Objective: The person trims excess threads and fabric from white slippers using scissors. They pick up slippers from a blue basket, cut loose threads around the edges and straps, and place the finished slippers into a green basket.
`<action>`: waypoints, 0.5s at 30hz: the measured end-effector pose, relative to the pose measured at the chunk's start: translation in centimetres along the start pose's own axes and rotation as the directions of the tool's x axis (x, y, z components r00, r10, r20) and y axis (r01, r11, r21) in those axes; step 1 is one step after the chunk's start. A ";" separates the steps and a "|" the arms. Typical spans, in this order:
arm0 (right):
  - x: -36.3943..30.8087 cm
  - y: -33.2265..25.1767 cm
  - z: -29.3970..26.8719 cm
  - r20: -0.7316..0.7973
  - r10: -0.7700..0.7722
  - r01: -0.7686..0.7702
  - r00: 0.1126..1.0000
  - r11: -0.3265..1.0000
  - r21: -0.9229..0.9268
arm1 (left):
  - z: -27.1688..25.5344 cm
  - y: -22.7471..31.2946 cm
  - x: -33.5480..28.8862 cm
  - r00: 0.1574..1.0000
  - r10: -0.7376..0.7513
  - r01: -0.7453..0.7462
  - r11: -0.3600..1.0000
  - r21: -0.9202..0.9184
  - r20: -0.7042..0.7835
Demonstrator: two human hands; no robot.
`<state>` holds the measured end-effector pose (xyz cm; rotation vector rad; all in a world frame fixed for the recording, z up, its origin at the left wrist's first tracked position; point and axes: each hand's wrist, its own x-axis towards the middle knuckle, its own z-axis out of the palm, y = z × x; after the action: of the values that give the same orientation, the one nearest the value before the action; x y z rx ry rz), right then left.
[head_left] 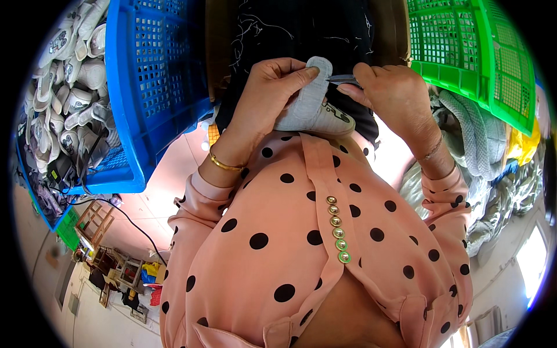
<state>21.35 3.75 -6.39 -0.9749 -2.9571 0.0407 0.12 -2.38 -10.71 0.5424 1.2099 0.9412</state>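
A small pale grey shoe upper [316,116] with a dark printed design near one end rests at my lap. Thumb and fingers of my left hand [268,95] pinch its raised strap-like flap. From the right, my right hand [395,93] is closed around what looks like a pair of small thread snips [343,78]. Their thin metal blades point left and reach the edge of the flap. My fingers cover the handle end. Loose white threads lie on the black cloth [301,29] over my lap.
A blue plastic crate [156,64] stands close on the left, beside a large heap of similar shoe uppers [72,104]. To the right is a green crate [449,49], with grey fabric pieces [473,139] below it. A black cable [130,220] hangs at the left.
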 end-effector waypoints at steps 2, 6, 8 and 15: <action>0.0 0.1 0.3 -0.022 -0.026 0.025 0.999 0.999 -0.032 | -0.2 -0.1 0.1 1.000 -0.012 0.012 1.000 0.004 0.005; 0.0 0.1 0.5 -0.026 -0.041 0.040 0.999 0.998 -0.051 | -0.1 -0.1 0.0 1.000 -0.006 0.006 0.999 -0.034 0.001; 0.1 0.0 0.6 -0.037 -0.038 0.037 0.999 0.999 -0.036 | 0.1 0.0 -0.1 1.000 -0.010 0.010 0.998 -0.065 0.004; 0.0 0.3 2.9 -0.013 0.347 -0.279 0.938 0.775 0.567 | 0.1 0.0 -0.1 0.999 0.000 0.002 0.999 -0.044 0.049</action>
<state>21.37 3.95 -9.33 -1.2851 -2.3920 0.7812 0.18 -2.47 -10.61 0.5270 1.1434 0.9464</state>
